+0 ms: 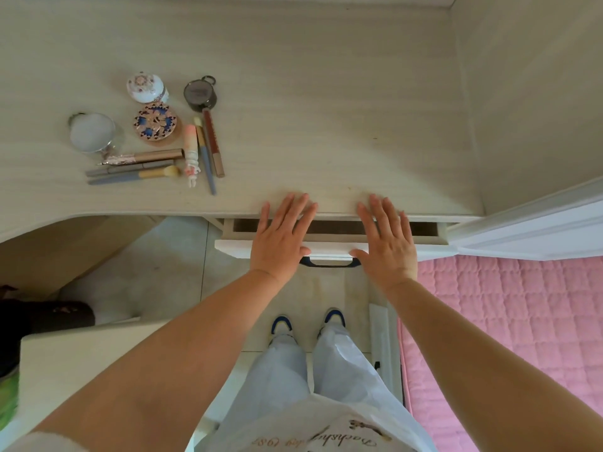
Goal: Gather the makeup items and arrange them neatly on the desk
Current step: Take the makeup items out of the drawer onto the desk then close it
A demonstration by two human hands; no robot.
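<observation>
Gathering judged largely done: makeup items (153, 132) grouped on desk (326, 109), left of centre, pens and brushes (137, 172) only roughly aligned. Left hand (280, 238) and right hand (386, 241) held flat, fingers spread, over slightly open drawer (329, 247); nothing gripped. Drawer closing and final straightening judged outstanding.

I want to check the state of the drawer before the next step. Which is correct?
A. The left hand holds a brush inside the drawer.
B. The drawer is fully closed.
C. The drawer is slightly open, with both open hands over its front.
C: the drawer shows a dark gap under the desk edge, and the left hand and right hand lie flat over its front, holding nothing.
</observation>
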